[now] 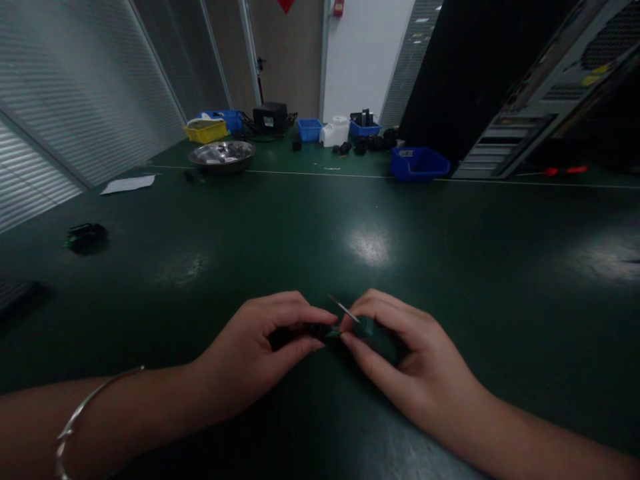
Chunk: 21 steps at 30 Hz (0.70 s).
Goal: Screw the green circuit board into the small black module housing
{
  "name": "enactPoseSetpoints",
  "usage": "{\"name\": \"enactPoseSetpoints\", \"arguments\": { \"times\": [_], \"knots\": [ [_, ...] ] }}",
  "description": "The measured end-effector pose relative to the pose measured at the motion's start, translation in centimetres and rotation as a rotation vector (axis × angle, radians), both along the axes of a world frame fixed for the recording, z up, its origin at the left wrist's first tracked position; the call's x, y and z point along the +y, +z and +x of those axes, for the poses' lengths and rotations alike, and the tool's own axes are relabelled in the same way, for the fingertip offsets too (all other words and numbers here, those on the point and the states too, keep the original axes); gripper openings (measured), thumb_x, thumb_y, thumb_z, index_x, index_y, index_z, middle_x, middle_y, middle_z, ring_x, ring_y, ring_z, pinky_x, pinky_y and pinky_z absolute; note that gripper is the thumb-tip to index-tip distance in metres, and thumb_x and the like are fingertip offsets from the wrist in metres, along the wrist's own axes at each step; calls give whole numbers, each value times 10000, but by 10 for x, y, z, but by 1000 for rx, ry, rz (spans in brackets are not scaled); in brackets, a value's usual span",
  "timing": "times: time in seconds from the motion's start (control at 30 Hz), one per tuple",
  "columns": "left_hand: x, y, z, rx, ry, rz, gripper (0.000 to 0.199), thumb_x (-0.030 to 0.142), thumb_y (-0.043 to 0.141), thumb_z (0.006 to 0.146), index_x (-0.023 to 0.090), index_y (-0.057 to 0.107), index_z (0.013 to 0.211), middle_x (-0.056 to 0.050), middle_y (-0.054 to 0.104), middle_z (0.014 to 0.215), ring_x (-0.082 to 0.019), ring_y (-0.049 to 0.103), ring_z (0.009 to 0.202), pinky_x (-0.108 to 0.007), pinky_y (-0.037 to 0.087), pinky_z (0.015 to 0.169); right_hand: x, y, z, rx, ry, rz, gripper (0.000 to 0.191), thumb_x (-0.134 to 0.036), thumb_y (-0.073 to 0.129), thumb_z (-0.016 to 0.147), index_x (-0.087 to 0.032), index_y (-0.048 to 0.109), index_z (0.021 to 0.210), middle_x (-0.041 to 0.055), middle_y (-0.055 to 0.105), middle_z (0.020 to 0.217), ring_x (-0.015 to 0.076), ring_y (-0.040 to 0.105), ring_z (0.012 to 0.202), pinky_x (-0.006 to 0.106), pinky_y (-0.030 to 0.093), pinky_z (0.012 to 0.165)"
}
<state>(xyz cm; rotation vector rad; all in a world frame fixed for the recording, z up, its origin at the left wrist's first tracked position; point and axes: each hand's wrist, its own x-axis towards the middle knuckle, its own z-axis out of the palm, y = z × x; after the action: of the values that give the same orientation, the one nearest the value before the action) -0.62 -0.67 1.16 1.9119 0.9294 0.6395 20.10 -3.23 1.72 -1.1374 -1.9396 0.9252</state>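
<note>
Close to the front of the green table, my left hand pinches a small black part between thumb and fingers. A little green piece sticks out of its right end, and the fingertips of my right hand touch it. Tucked in my right hand is a small screwdriver with a dark green handle. Its thin metal shaft points up and to the left, above the black part and apart from it. My fingers hide much of both things.
On the green table, a black-and-green part lies at left near white paper. Further back stand a metal bowl, a yellow bin, a black box and a blue bin. A computer case rises at right.
</note>
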Motion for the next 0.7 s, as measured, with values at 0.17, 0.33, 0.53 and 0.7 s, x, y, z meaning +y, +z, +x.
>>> {"name": "enactPoseSetpoints", "arguments": {
  "times": [0.17, 0.33, 0.53, 0.7],
  "knots": [
    [0, 1, 1, 12, -29, 18, 243, 145, 595, 837, 220, 707, 1039, -42, 674, 889, -145, 621, 776, -239, 475, 681, 1, 0, 2, -24, 29, -48, 99, -99, 550, 842, -171, 610, 813, 17, 593, 792, 131, 578, 739, 244, 453, 653],
    [0, 3, 3, -37, -60, -30, 253, 185, 653, 810, 216, 697, 1057, -54, 673, 928, -151, 625, 799, -240, 486, 695, 1, -1, 2, -20, 29, -102, 66, -127, 582, 840, -177, 608, 806, 11, 604, 786, 132, 583, 737, 247, 452, 651],
    [1, 4, 2, -93, -29, -151, 161, 228, 634, 839, 209, 694, 987, -39, 671, 935, -157, 633, 850, -250, 496, 747, 0, -1, 3, 11, 64, -112, 16, -182, 627, 838, -183, 619, 853, 7, 628, 829, 133, 599, 784, 248, 459, 696],
    [27, 19, -21, -305, 537, -284, 181, 181, 563, 890, 166, 589, 1068, -42, 667, 979, -149, 641, 899, -254, 518, 816, -2, 2, 8, 28, 32, -138, 76, -191, 580, 872, -188, 624, 934, 14, 649, 878, 130, 610, 804, 243, 468, 722]
  ]
}}
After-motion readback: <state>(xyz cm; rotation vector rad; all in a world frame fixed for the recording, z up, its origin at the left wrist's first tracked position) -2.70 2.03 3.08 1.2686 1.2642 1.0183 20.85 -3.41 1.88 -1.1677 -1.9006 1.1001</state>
